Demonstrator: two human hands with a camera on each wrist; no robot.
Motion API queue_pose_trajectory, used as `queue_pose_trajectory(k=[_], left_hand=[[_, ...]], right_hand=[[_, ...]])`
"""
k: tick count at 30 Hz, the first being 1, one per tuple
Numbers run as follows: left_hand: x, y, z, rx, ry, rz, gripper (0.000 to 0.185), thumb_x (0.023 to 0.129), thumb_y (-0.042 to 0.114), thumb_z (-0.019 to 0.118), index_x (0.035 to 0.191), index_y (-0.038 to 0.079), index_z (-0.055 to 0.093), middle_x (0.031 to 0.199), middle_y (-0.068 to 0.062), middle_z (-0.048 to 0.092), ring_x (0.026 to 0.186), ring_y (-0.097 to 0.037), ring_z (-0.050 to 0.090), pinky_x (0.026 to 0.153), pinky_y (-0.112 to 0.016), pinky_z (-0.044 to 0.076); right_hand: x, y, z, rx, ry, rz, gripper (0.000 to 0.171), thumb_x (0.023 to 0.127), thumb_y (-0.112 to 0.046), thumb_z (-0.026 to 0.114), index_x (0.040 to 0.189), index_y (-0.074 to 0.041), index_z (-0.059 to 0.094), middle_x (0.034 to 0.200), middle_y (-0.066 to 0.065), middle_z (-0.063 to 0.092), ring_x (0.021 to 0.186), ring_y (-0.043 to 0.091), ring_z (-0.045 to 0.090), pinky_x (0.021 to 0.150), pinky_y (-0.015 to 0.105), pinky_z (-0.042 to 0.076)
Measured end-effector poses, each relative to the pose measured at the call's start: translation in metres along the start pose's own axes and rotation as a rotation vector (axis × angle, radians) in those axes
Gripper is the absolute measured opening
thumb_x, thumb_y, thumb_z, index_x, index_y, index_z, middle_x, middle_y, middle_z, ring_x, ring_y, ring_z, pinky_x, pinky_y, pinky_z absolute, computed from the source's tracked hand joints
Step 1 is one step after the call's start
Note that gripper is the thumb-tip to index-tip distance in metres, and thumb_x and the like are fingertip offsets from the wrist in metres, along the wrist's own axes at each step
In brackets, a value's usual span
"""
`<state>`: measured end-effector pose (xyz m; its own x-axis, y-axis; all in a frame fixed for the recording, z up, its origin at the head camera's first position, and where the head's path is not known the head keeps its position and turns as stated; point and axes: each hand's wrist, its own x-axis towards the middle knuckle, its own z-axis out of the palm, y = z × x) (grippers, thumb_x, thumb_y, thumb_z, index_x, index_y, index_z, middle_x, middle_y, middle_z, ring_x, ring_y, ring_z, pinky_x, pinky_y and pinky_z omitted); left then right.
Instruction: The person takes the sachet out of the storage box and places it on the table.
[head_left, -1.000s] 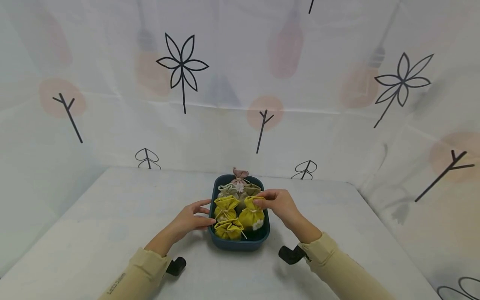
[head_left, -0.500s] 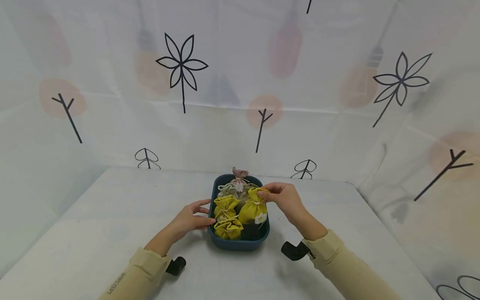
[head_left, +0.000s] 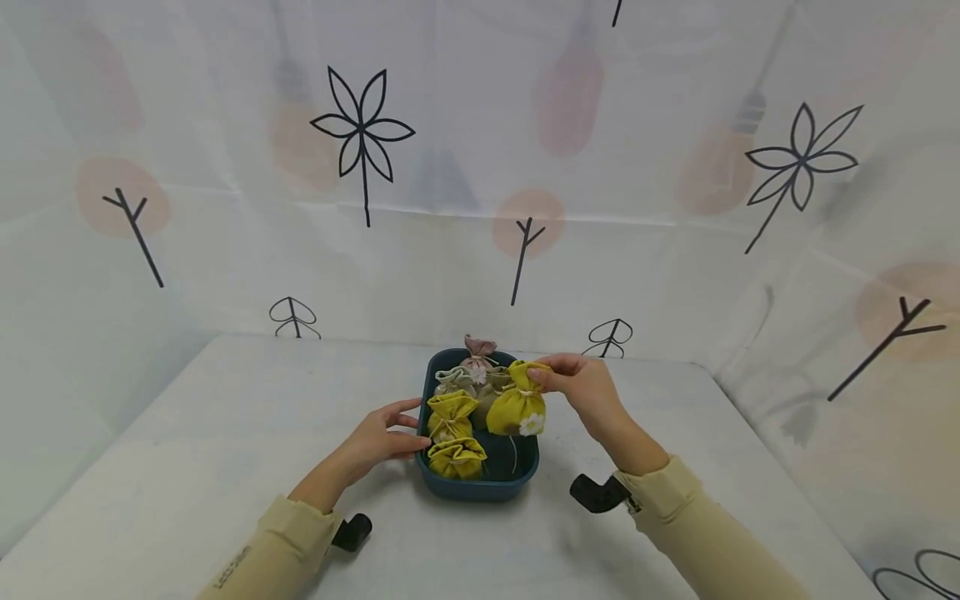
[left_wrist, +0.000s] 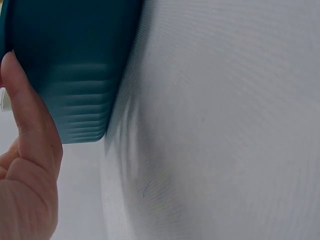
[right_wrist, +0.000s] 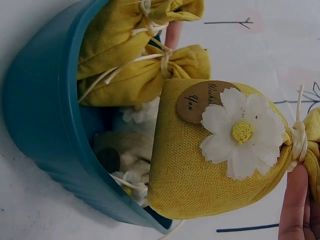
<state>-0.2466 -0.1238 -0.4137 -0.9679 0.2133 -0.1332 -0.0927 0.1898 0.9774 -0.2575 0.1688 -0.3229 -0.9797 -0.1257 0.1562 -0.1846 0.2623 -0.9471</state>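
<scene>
My right hand point(head_left: 588, 396) pinches a yellow drawstring pouch point(head_left: 516, 410) by its gathered neck. It hangs over the right side of a dark teal bin point(head_left: 480, 492). The right wrist view shows a white fabric flower point(right_wrist: 243, 132) and a round brown tag point(right_wrist: 192, 102) on the pouch. My left hand point(head_left: 371, 437) touches the bin's left rim with fairly straight fingers; the left wrist view shows a digit against the outer wall. Inside the bin, two yellow pouches point(head_left: 457, 458) sit at front left. Greenish pouches point(head_left: 454, 382) and a pink pouch point(head_left: 478, 350) are behind them.
The bin stands on a white-covered table point(head_left: 225, 467) close to a printed cloth backdrop point(head_left: 442, 267). Black wrist mounts point(head_left: 596, 493) jut from both sleeves. A thin white cord point(head_left: 514, 454) dangles below the held pouch.
My right hand has lifted the yellow pouch up and to the right, baring the bin's front-right floor. My left hand and the bin have stayed in place.
</scene>
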Motion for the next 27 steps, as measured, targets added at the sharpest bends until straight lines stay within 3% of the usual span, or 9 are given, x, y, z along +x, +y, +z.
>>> queue_pose_trajectory(k=[8,16,24,27], left_hand=[[-0.001,0.0,0.0,0.003,0.007,-0.005,0.075,0.076,0.014,0.078,0.14,0.011,0.041,0.114,-0.014,0.053,0.082,-0.019,0.061,0.071,-0.034,0.054],[-0.001,-0.002,0.0,-0.004,-0.001,0.001,0.075,0.075,0.014,0.079,0.14,0.01,0.041,0.115,-0.015,0.052,0.083,-0.019,0.061,0.072,-0.035,0.054],[-0.001,-0.002,-0.001,-0.003,-0.012,0.009,0.076,0.076,0.015,0.079,0.141,0.01,0.04,0.117,-0.016,0.051,0.083,-0.019,0.061,0.073,-0.034,0.054],[-0.001,-0.002,-0.001,-0.003,-0.012,0.01,0.076,0.076,0.015,0.079,0.141,0.01,0.04,0.116,-0.016,0.051,0.083,-0.019,0.061,0.073,-0.034,0.054]], right_hand=[[0.001,-0.002,-0.013,-0.006,0.027,0.02,0.034,0.086,-0.02,0.069,0.107,0.007,0.064,0.096,0.008,0.065,0.082,0.018,0.061,0.09,0.041,0.045],[0.001,-0.001,-0.028,-0.02,0.074,0.01,0.039,0.086,-0.024,0.069,0.108,0.008,0.063,0.095,0.006,0.066,0.081,0.016,0.061,0.081,0.028,0.05],[0.001,0.006,-0.043,-0.041,0.121,0.02,0.041,0.087,-0.025,0.068,0.11,0.008,0.061,0.093,0.001,0.065,0.08,0.011,0.061,0.087,0.033,0.048],[0.003,0.01,-0.047,-0.029,0.135,0.011,0.042,0.087,-0.024,0.068,0.111,0.009,0.06,0.089,-0.002,0.065,0.078,0.01,0.061,0.083,0.028,0.049]])
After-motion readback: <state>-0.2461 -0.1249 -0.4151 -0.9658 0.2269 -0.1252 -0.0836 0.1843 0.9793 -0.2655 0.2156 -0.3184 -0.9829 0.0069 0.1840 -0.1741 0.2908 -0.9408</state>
